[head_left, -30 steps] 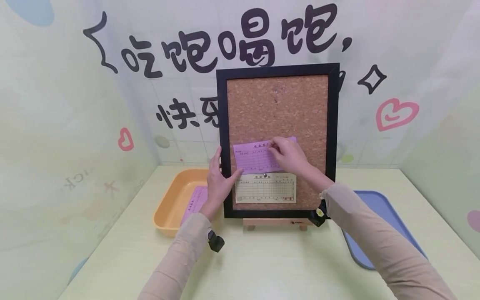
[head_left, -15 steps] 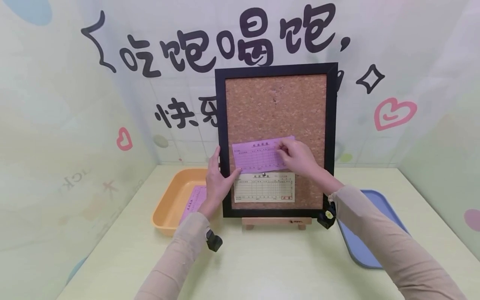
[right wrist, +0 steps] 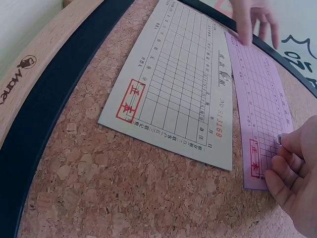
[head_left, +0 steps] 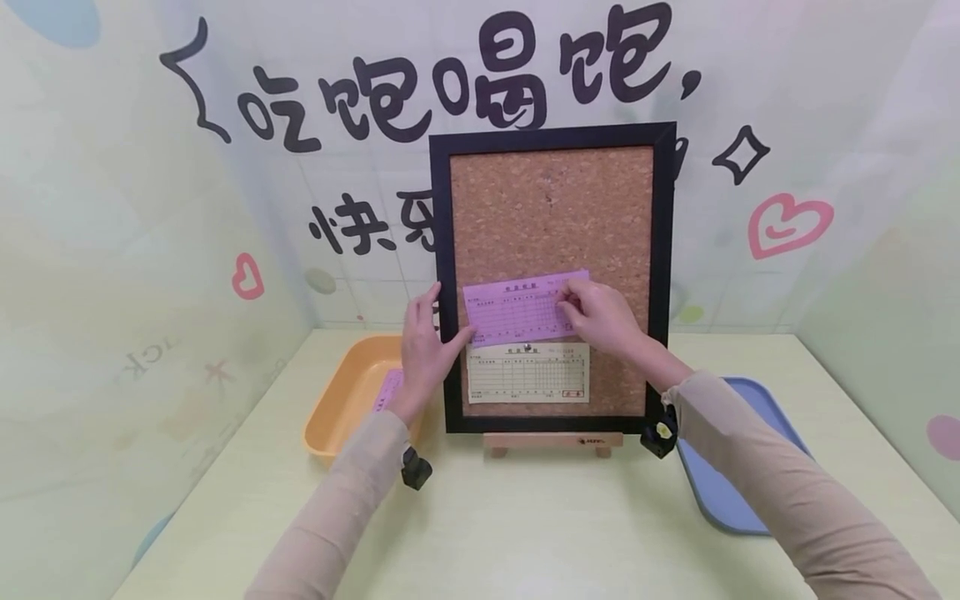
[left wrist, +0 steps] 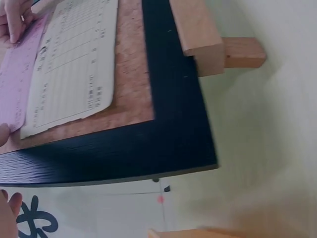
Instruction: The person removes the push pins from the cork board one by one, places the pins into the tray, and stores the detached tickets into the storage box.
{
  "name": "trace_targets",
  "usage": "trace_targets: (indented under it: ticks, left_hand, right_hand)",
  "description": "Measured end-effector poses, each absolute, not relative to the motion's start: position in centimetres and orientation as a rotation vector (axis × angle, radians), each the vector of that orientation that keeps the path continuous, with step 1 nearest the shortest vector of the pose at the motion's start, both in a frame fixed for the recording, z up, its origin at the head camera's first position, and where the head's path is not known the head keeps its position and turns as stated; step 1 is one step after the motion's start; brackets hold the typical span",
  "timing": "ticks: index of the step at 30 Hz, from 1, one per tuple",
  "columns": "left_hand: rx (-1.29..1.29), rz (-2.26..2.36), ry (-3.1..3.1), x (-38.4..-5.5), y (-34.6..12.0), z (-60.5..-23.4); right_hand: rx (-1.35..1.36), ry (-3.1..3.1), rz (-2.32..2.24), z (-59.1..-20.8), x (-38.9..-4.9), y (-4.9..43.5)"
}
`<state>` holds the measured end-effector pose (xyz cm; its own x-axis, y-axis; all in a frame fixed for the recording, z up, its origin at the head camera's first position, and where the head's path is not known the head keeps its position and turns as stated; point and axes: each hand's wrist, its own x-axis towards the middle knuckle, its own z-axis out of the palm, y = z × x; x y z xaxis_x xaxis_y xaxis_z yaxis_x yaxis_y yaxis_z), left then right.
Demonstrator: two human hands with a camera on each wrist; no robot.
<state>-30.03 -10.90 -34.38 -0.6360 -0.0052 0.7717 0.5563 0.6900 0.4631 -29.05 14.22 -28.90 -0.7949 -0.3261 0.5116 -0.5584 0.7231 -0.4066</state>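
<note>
My right hand [head_left: 600, 312] pinches a small silver pushpin [right wrist: 280, 139] between thumb and fingertips, at the right part of a purple receipt slip [head_left: 510, 312]. The slip lies slightly tilted on a black-framed corkboard [head_left: 551, 208]. At its lower left corner rests the thumb of my left hand [head_left: 429, 350]; the other fingers extend along the outside of the frame's left edge. Just below, a cream receipt slip [head_left: 528, 375] is fixed by another silver pin [right wrist: 226, 77] near its top middle. My right fingers cover part of the purple slip's right side.
The corkboard stands on a small wooden easel [head_left: 555, 442]. To the left, partly behind my left arm, is an orange tray [head_left: 337, 408] with another purple slip [head_left: 387, 387] in it. A blue tray [head_left: 731, 492] lies to the right, partly under my right arm.
My right hand has slid rightward along the purple slip, uncovering its printed heading. My left hand has shifted slightly left and up, its thumb moving closer to the slip's left edge.
</note>
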Motion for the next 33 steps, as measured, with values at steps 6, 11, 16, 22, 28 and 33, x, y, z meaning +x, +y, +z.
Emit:
trace_targets:
  ticks: [6, 11, 16, 22, 28, 33]
  left_hand:
    - [-0.453, -0.788, -2.046, -30.5, -11.1, -32.7]
    - [-0.522, -0.676, -2.027, -30.7, -11.2, -31.7]
    - [-0.568, -0.605, -2.026, -30.7, -11.2, -31.2]
    - [-0.586, -0.522, -2.087, -30.7, -11.0, -30.7]
    - [-0.644, -0.412, -2.151, -30.9, -10.9, -30.2]
    - [-0.693, -0.39, -2.183, -30.9, -10.8, -29.6]
  right_hand:
    - [0.676, -2.519, 0.763, -28.8, -29.0, 14.2]
    - [0.676, -2.518, 0.748, -28.9, -29.1, 14.2]
    - [0.673, -2.512, 0.706, -29.0, -29.2, 14.2]
    - [0.678, -2.514, 0.71, -29.0, -29.2, 14.2]
    - [0.68, -2.518, 0.714, -29.0, -29.1, 14.2]
    - [0.684, -2.517, 0.718, -28.9, -29.1, 14.2]
